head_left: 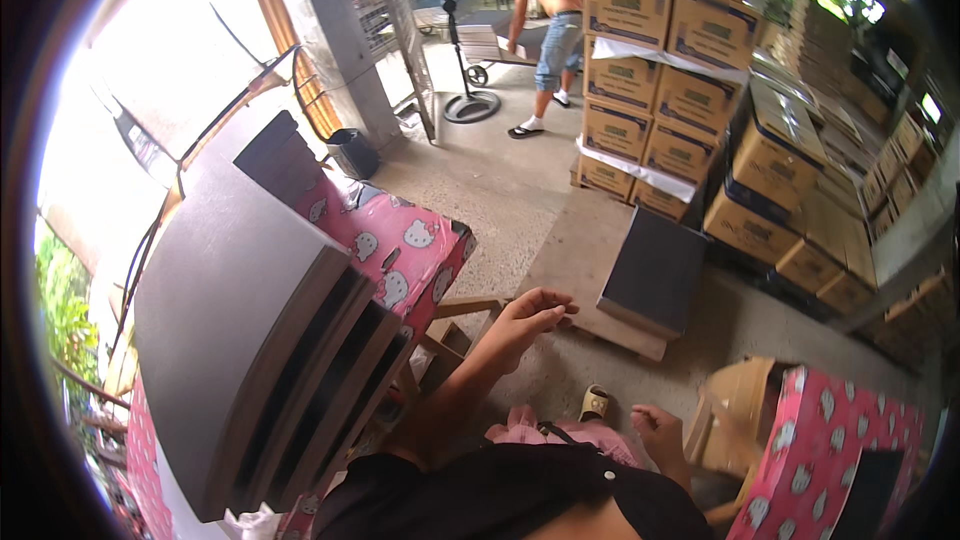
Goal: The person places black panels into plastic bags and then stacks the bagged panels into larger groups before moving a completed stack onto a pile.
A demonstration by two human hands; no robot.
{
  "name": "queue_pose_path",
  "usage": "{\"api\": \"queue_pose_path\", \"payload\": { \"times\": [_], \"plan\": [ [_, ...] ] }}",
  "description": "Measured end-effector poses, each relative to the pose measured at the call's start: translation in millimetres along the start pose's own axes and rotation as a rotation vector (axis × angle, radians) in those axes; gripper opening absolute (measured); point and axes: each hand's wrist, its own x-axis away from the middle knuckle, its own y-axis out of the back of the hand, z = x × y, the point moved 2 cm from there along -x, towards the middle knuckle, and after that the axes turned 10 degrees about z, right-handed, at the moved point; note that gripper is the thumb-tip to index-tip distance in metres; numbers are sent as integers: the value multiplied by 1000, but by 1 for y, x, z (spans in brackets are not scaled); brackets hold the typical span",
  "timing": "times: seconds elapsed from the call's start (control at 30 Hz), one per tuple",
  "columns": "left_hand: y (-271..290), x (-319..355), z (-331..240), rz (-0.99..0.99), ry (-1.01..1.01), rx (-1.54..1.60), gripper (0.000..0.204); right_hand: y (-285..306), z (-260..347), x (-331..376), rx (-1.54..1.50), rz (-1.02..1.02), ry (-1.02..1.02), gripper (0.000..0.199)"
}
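My left hand (535, 320) is held out in front of me, fingers loosely bent and apart, with nothing seen in it. It is nearest to a pink table (440, 240) with a white cartoon-cat covering. Close to my left forearm rises a tall stack of thick, dark grey-topped slabs (240, 310), with pale grey and black layers along its sides. My right hand (658, 430) hangs low beside my pink shorts, its fingers curled in with nothing visible in them. Past my left hand, a thick block with a black top (655, 265) lies on a low wooden platform (570, 260).
Tall stacked cardboard cartons (650, 80) stand ahead, with more cartons (765, 180) to the right. A second pink-covered table (800, 450) and an open carton (735, 410) are at lower right. Farther off, a person (550, 20) bends over a cart near a fan stand (460, 70).
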Motion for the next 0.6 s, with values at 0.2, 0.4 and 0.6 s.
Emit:
{"api": "queue_pose_path", "payload": {
  "times": [0.2, 0.4, 0.6],
  "plan": [
    [61, -66, 9, -316, -11, 170, 24, 41, 13, -155, 214, 330, 251, 24],
    [103, -97, -9, -565, -91, 160, 22, 67, 62, -304, 330, 423, 381, 22],
    [162, -99, -85, -958, -647, -192, 27, 93, 166, -399, 125, 123, 632, 16]
  ]
}}
